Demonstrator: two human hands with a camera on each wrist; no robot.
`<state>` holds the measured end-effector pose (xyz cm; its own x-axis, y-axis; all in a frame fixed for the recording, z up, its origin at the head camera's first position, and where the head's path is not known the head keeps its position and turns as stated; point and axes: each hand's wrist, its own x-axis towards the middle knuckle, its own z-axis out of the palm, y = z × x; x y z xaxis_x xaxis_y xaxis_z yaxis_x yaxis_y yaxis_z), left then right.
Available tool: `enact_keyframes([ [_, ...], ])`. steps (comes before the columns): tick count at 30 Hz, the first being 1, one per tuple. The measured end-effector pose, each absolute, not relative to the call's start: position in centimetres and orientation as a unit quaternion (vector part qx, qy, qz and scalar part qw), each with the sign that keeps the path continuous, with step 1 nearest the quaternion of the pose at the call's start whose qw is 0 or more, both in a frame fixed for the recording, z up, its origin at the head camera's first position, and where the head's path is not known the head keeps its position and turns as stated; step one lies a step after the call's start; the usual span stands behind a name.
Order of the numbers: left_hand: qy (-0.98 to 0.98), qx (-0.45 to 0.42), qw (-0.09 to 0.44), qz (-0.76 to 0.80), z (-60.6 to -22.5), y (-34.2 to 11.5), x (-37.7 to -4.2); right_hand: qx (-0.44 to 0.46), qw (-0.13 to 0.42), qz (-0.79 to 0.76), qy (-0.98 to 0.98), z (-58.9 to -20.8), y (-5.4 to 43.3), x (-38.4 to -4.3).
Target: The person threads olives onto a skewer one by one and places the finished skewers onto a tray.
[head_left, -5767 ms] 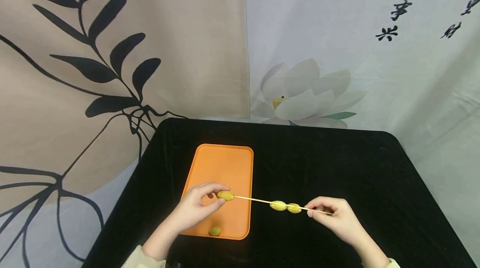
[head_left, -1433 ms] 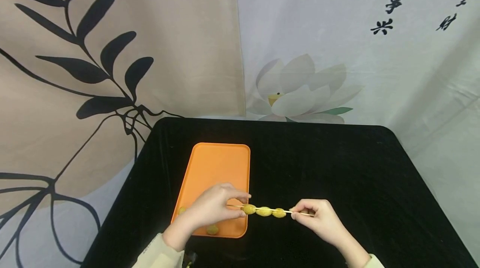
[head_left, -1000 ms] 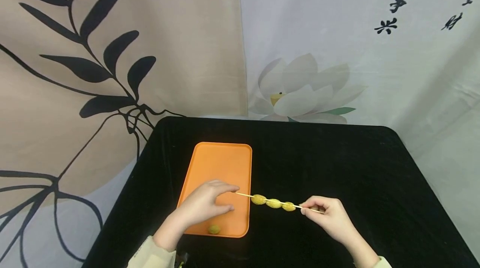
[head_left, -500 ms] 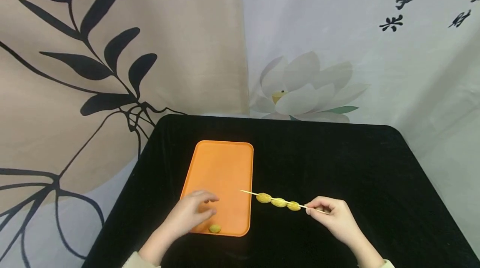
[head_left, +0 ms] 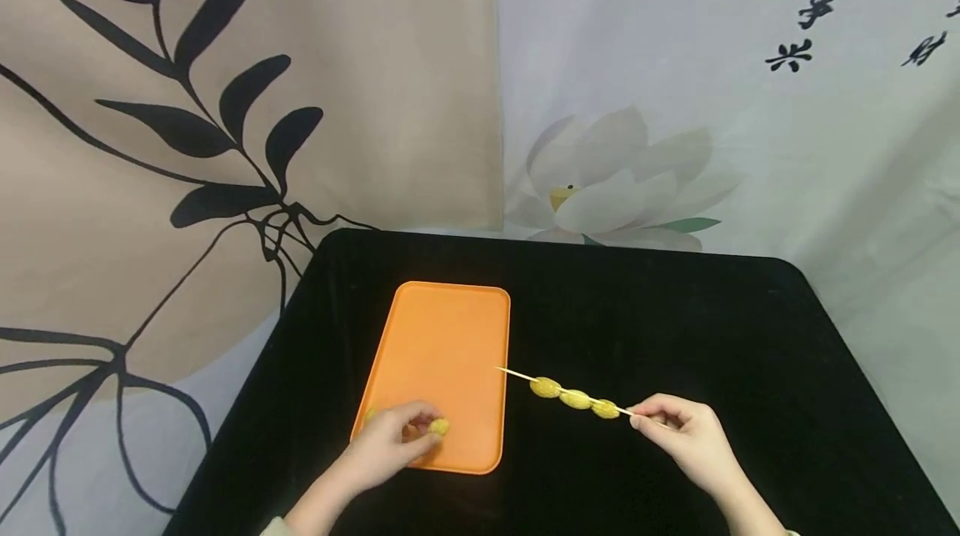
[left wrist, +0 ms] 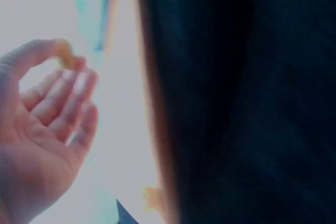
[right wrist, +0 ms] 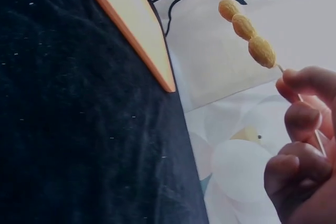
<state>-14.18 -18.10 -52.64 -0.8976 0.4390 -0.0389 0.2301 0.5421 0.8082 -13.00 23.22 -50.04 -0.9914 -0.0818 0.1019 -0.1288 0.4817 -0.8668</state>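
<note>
With thumb and fingertips my right hand (head_left: 690, 440) holds the lower end of a thin skewer (head_left: 516, 373), tilted up to the left. Three wrinkled yellow oval fruits (head_left: 576, 399) are threaded along it, close together, and the tip juts past them over the tray's right edge. The right wrist view shows the same fruits (right wrist: 243, 27) above that hand. Over the near part of the orange tray (head_left: 453, 336), my left hand (head_left: 384, 446) pinches a loose yellow fruit (head_left: 439, 427) between thumb and finger. The left wrist view shows this fruit (left wrist: 64, 54) blurred.
Another yellow fruit (head_left: 370, 413) lies at the tray's left edge, mostly hidden behind the left hand. The tray rests on a black cloth-covered table (head_left: 645, 328). Printed curtains (head_left: 405, 102) hang right behind the table.
A third fruit, earlier at the skewer's tip, now sits against the other two. My left hand has left the skewer, moved left and down, and picked up a fruit from the tray.
</note>
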Motion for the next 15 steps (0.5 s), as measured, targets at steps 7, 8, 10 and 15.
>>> enact_keyframes([
  [7,0.719,0.145,0.140,0.666,-48.7,-16.2,-14.9,0.073,0.042,0.515,-0.853,-48.7,23.6,-12.7],
  [8,0.709,0.140,0.141,0.676,-48.4,-16.0,-14.9,0.077,0.041,0.518,-0.851,-48.5,23.6,-12.7],
  [10,0.690,0.131,0.145,0.697,-48.1,-15.6,-15.0,0.084,0.041,0.521,-0.849,-48.2,23.5,-12.8],
  [15,0.668,0.105,0.167,0.717,-47.5,-14.9,-15.3,0.099,0.040,0.525,-0.845,-47.5,23.2,-13.0],
])
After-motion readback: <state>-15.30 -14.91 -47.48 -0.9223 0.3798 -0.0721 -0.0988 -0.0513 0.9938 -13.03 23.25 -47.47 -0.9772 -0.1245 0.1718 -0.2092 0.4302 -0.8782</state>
